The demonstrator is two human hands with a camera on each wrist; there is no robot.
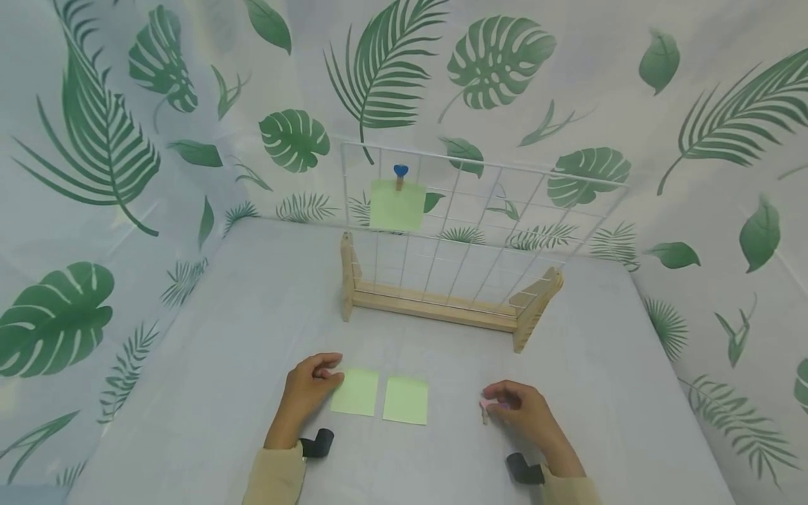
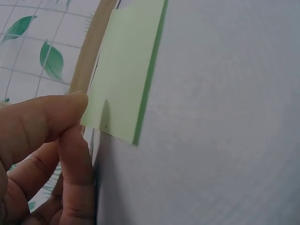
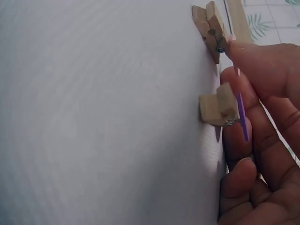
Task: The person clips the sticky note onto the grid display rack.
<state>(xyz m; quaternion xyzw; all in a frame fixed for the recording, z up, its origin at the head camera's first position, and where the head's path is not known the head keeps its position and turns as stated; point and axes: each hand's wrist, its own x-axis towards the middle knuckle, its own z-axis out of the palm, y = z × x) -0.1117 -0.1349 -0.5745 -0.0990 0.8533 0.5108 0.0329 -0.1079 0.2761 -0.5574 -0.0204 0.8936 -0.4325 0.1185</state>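
Two pale green paper notes lie side by side, the left note (image 1: 355, 393) and the right note (image 1: 405, 400). My left hand (image 1: 309, 387) is at the upper left corner of the left note, thumb tip at its edge. In the head view a gap shows between thumb and index finger. My right hand (image 1: 522, 410) pinches a small wooden clothespin (image 3: 211, 30) with a pink heart, low at the table. Beside it, against the fingers, is a second clothespin (image 3: 219, 107) with a purple heart, partly hidden in the head view.
Behind the notes stands a white wire grid (image 1: 480, 210) on a wooden base (image 1: 435, 308). A blue-heart clothespin (image 1: 400, 175) holds another green note (image 1: 396, 205) on the grid. Leaf-patterned sheeting (image 1: 505, 63) surrounds the white table (image 1: 265, 294).
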